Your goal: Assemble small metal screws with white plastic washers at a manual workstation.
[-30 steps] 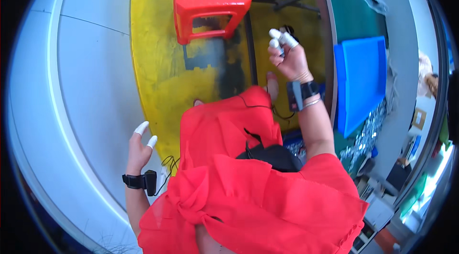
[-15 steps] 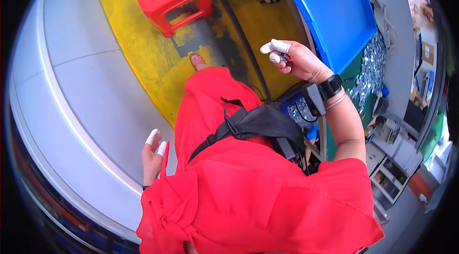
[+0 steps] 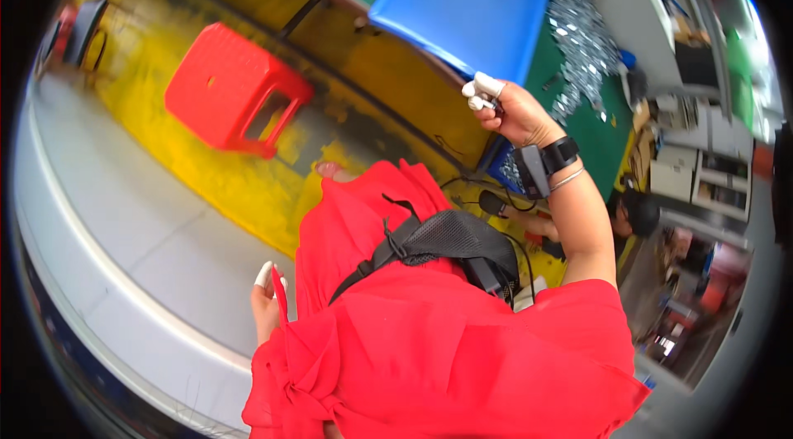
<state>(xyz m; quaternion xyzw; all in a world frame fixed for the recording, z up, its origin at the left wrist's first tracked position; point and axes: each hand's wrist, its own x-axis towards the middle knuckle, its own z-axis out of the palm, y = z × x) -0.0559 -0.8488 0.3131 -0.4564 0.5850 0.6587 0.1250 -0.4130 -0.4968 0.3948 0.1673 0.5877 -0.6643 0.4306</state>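
Note:
My right hand (image 3: 514, 113) is raised beside the near corner of a blue plastic tray (image 3: 471, 5). White finger covers (image 3: 489, 85) sit on its fingertips, which are closed together; a small dark bit shows among them, too small to name. A black strapped device (image 3: 538, 165) is on that wrist. My left hand (image 3: 266, 300) hangs low at my left side, near the red cloth (image 3: 311, 340) of my clothing, which hides part of it. Its covered fingers look apart, with nothing seen in them.
The tray and a heap of small shiny pieces (image 3: 582, 38) lie on a green table (image 3: 591, 146). A red stool (image 3: 227, 92) stands on the yellow floor (image 3: 198, 191). Below the table is a blue bin (image 3: 505, 168) of shiny pieces. Another person (image 3: 636, 214) is low at the right.
My view has turned, so the stool appears lower and further left, and the tray further left. Another person has come into view at the right. My right hand's fingers stay closed.

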